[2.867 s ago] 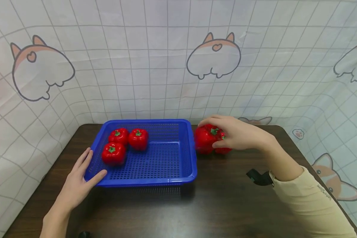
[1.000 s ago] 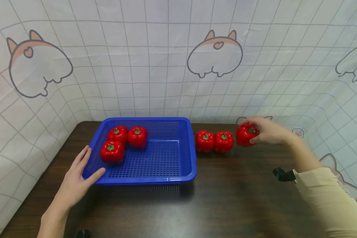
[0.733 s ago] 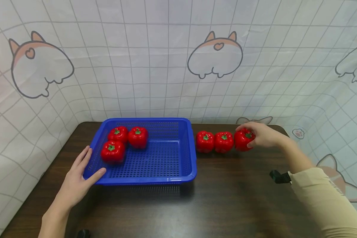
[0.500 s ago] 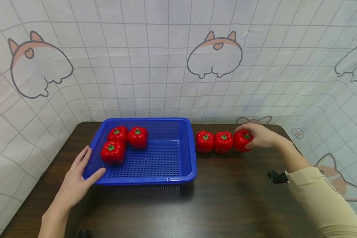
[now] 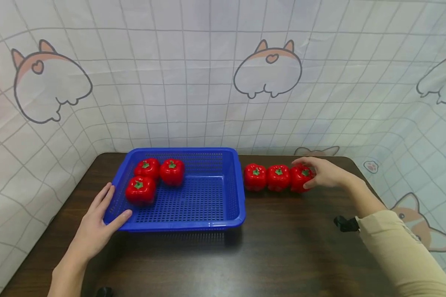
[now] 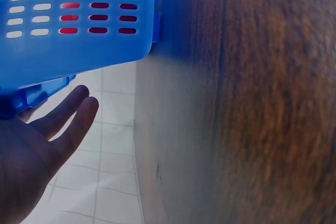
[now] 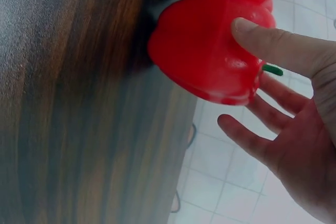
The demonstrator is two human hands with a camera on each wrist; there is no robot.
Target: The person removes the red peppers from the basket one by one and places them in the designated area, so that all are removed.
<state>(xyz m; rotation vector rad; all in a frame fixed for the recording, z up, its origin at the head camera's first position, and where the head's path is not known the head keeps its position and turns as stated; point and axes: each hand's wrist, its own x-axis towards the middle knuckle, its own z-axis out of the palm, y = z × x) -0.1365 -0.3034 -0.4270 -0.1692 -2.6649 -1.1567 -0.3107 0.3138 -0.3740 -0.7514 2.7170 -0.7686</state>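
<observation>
My left hand (image 5: 93,229) lies at the left front corner of a blue plastic basket (image 5: 193,225), fingers along its outer side and thumb over the rim. In the left wrist view its fingers are spread below the basket wall (image 6: 79,51). On the table my right hand (image 5: 325,173) spans a red bell pepper (image 5: 298,181), fingers loosely spread around it. The right wrist view shows the thumb against the side of this pepper (image 7: 205,51), with the little finger apart from it. This pepper ends a row with two more, a middle pepper (image 5: 278,181) and a left pepper (image 5: 254,181).
Inside the basket, three red bell peppers (image 5: 140,194) sit together at the left. The dark wooden table (image 5: 267,247) extends in front, and a white gridded cloth (image 5: 208,103) with cartoon animals hangs behind. Small black devices show near both wrists, such as the right wrist device (image 5: 345,224).
My right hand has carried the pepper in from the right and set it down at the row's right end, and its fingers have loosened. My left hand stays put.
</observation>
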